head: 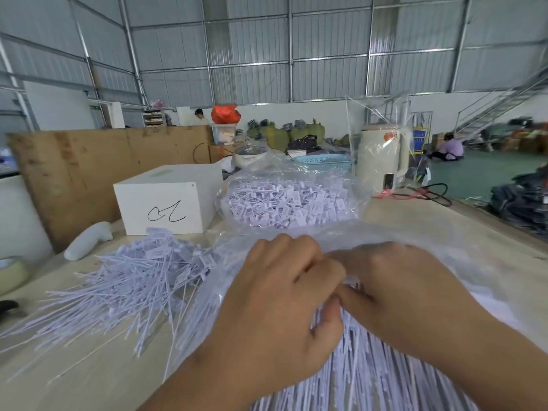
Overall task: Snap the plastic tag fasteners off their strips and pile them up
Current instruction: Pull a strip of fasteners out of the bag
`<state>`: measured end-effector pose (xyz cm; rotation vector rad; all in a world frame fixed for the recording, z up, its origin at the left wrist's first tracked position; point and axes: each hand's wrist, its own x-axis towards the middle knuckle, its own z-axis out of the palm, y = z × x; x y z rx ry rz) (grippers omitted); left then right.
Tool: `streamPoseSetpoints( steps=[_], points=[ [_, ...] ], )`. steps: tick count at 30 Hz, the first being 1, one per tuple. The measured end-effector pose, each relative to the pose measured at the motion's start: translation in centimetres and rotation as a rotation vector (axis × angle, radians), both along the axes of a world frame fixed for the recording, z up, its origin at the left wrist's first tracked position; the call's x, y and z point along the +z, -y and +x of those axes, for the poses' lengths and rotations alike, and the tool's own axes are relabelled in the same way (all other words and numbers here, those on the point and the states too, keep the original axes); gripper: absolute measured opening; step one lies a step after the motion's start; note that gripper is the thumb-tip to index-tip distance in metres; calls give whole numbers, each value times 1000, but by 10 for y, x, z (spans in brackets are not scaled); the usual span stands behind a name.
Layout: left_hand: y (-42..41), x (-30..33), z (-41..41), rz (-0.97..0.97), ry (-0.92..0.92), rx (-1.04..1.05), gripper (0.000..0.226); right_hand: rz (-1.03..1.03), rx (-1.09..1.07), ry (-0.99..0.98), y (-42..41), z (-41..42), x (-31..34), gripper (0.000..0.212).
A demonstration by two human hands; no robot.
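Observation:
A bundle of white tag-fastener strips (pixel 367 372) fans out toward me at the bottom centre, lying on clear plastic. My left hand (pixel 275 310) grips the top of the bundle, fingers curled and thumb pressed on the strips. My right hand (pixel 406 292) meets it from the right and pinches the strip heads; its fingertips are hidden behind my left hand. A loose pile of separated fasteners (pixel 139 280) spreads over the table to the left.
A clear bag of fasteners (pixel 290 200) lies behind my hands. A white box (pixel 166 200) stands at the back left before a cardboard sheet (pixel 89 167). A cream kettle (pixel 381 158), a blue basket (pixel 326 161) and a tape roll (pixel 12 274) are nearby.

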<state>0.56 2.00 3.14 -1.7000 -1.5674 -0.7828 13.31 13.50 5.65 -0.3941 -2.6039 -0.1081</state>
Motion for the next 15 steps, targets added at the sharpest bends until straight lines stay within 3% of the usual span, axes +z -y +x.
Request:
streamPoseSetpoints(
  steps=[4, 6, 12, 15],
  points=[
    [-1, -3, -5, -208, 76, 91, 32, -117, 16, -2, -1, 0, -1, 29],
    [0, -3, -7, -254, 113, 126, 34, -235, 53, 22, -1, 0, 0, 33],
    [3, 2, -19, -202, 226, 262, 15, -492, 24, -24, -2, 5, 13, 58],
    [7, 5, -25, -188, 278, 326, 12, -674, 92, 25, -14, 10, 14, 50]
  ],
)
